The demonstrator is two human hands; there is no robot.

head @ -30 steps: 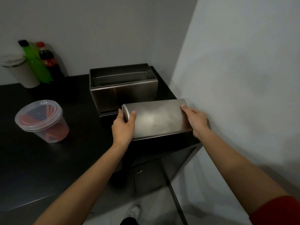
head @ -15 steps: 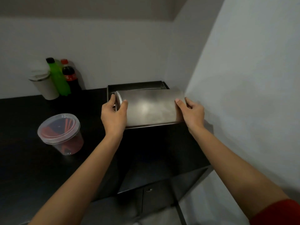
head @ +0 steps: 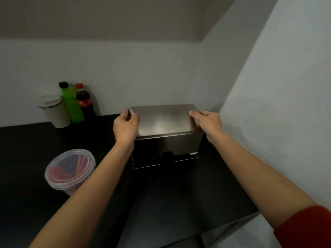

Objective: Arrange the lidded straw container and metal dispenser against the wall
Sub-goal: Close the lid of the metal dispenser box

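The metal dispenser (head: 168,145) stands on the black counter (head: 170,199) in the corner, close to the back and right walls. Its steel lid (head: 163,120) lies across the top. My left hand (head: 125,128) grips the lid's left end and my right hand (head: 208,123) grips its right end. The lidded straw container (head: 69,170), a clear round tub with red straws inside, sits on the counter to the left, apart from both hands and partly hidden by my left forearm.
At the back left, against the wall, stand a beige cup (head: 55,111), a green bottle (head: 71,103) and a dark cola bottle (head: 84,101). The right wall (head: 277,113) runs along the counter's edge. The counter's front edge drops off at bottom right.
Both hands carried the steel lid away from me and set it on top of the dispenser body. The open box is now covered. The straw container stayed put.
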